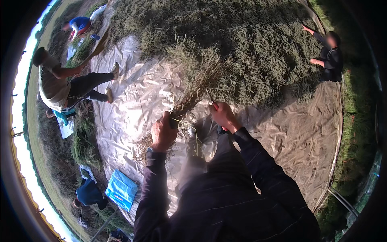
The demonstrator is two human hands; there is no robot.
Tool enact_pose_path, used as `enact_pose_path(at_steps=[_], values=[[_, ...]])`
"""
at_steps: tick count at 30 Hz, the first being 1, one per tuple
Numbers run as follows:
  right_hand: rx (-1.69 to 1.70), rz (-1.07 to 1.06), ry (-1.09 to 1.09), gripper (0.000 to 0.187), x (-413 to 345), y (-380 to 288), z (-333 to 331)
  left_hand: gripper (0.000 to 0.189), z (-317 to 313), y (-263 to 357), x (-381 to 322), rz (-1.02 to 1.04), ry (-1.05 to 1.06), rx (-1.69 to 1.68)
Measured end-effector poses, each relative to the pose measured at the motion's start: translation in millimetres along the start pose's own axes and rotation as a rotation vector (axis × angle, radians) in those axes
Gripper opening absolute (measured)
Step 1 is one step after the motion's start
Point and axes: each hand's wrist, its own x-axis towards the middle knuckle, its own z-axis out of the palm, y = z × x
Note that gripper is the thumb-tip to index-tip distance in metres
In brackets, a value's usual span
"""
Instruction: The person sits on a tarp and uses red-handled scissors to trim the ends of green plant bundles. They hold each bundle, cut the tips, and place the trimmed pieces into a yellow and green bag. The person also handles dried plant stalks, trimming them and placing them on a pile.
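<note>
My left hand [164, 133] is closed around the stem end of a bundle of dry, branching plants [193, 95]. The bundle slants up and away to the right, and its far end runs into a large heap of cut grey-green plants [242, 51]. In my right hand [225, 116] is a red-handled tool [215, 106] with a narrow metal end [209, 95] pointing away from me, beside the bundle. My grip covers much of the handle, so the exact kind of tool is unclear. Loose dry stems [142, 148] lie by my left wrist.
A wrinkled pale tarpaulin [296, 133] spreads under the heap and my legs. On it, at lower left, lies a blue printed bag [121, 190]. One person [57, 78] stands at left holding a long pole; another [329, 57] is beside the heap at right. Several others are beyond the left edge.
</note>
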Motion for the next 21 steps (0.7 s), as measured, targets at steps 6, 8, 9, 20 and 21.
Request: enact_pose_path(at_steps=[6,8,9,20,21], values=[[-0.043,0.002,0.039,0.041,-12,-2,-3,0.035,18,-21,-8,-0.097,-0.010,-0.192],[-0.073,-0.002,0.069,0.041,-11,0,-3,0.029,12,-15,-5,-0.095,-0.031,-0.176],[-0.061,0.018,0.055,0.041,-10,-1,-3,0.026,3,-8,-2,-0.097,-0.040,-0.165],[0.108,-0.044,-0.010,0.039,17,3,13,0.027,-8,-10,-8,-0.113,-0.076,-0.137],[0.117,-0.070,0.008,0.040,19,0,14,0.028,-9,-10,-8,-0.122,-0.079,-0.133]])
